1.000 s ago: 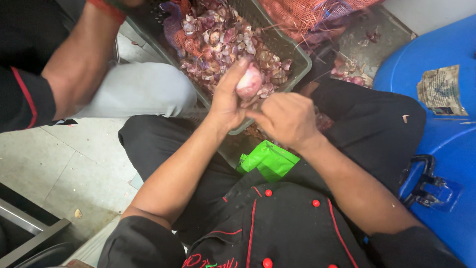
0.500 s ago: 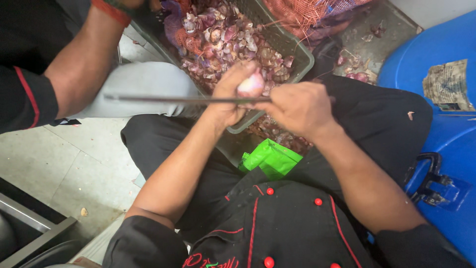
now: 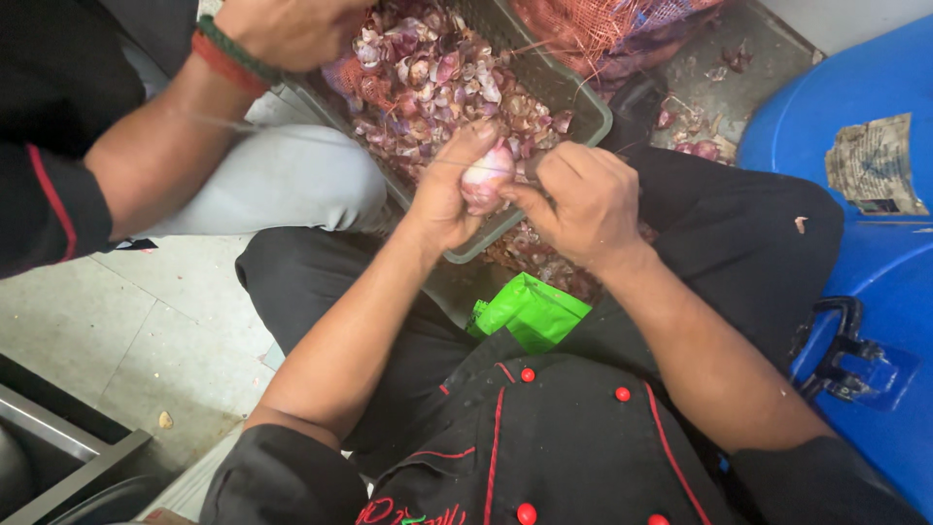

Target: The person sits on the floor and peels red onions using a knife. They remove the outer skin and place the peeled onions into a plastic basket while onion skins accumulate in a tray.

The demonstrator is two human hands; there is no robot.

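Knife swung away; onion w/ tip pointing up, prob. upright.

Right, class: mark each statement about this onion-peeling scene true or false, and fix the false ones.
1. The left hand holds a pale pink onion. True.
2. The right hand rests on the blue drum. False: it is at the onion, beside the left hand, apart from the drum.
3. The crate holds onion skins. True.
4. A co-worker's hand with a red and green wristband is at the upper left. True.
5. The jacket has blue buttons. False: the buttons are red.
6. The green bag lies inside the crate. False: it lies on the person's lap, below the crate.
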